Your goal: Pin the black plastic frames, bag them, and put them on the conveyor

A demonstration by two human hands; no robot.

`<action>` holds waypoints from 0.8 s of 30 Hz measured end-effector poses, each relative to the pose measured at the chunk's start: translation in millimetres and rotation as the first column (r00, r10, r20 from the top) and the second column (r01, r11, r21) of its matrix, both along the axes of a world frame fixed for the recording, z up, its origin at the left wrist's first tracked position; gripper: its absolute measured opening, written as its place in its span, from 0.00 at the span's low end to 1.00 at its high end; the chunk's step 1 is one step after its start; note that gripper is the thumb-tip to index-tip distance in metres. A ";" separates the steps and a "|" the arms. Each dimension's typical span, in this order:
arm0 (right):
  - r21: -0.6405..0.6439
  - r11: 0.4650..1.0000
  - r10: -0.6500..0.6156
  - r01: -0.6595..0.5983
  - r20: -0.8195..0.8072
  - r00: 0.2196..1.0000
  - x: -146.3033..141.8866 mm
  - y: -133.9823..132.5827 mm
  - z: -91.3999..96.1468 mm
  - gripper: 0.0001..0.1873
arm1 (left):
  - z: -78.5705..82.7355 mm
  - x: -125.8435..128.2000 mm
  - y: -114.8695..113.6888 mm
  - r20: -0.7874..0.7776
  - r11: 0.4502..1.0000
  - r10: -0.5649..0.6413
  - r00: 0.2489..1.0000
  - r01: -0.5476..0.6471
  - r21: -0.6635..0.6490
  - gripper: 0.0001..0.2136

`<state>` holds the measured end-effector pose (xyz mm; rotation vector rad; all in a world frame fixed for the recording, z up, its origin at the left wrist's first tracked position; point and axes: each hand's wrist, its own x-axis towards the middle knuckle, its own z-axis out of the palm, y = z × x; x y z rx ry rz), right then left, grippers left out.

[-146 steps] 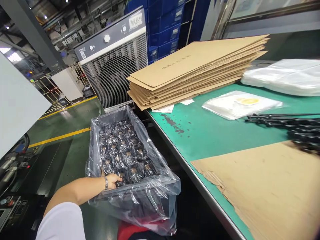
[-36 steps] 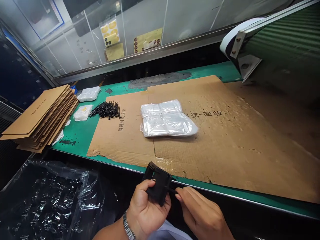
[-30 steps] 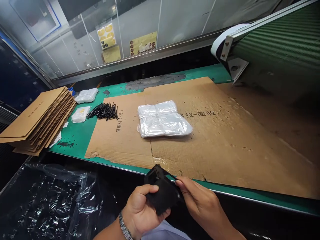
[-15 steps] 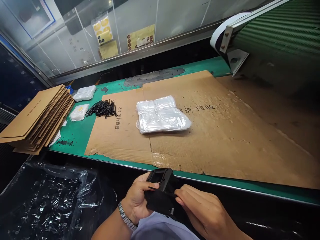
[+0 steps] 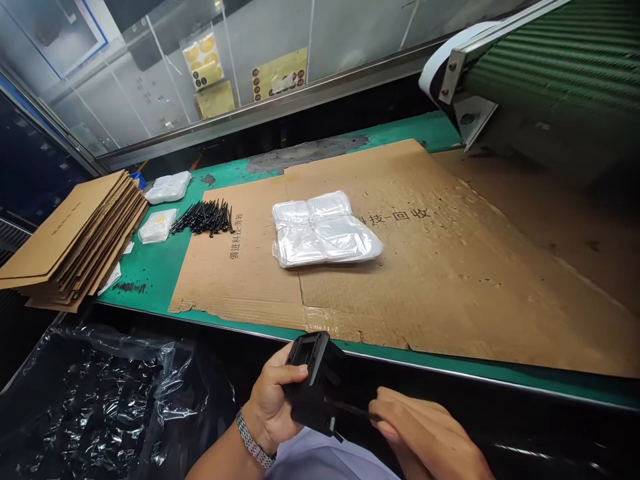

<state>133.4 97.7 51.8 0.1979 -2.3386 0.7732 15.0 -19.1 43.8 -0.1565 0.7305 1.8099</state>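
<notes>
My left hand, with a metal watch on the wrist, grips a black plastic part below the table's front edge. My right hand is closed, pinching a thin black strip that sticks out of the part toward the right. Both hands are held close to my body. A pile of black ties lies on the cardboard sheet at the back left. A stack of clear plastic bags rests in the middle of the cardboard.
Flat cardboard boxes are stacked at the table's left end. Small white packets lie near them. A crate lined with clear plastic sits low at the left. A green conveyor belt rises at the right. A glass wall runs behind the green table.
Some seconds ago my left hand reached into the lined crate. Since then both hands turned the black part, and my right hand has drawn the thin strip out to the right.
</notes>
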 end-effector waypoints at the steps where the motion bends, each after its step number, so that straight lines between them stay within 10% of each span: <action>1: -0.026 1.000 -0.017 0.016 -0.010 1.000 -1.8 -1.5 -0.2 0.10 | 1.4 1.3 0.6 -0.017 1.000 0.022 1.000 -0.022 0.001 0.17; 16: -0.203 0.965 -0.154 0.168 0.086 0.984 -7.0 7.3 -8.9 0.12 | -3.7 15.2 -9.5 -0.174 0.991 -0.104 0.979 0.117 0.068 0.25; 24: -0.361 0.932 0.126 -0.044 0.206 0.970 -0.3 10.4 11.3 0.19 | -5.9 1.8 -17.0 -0.589 0.962 -0.253 0.768 0.265 -0.068 0.22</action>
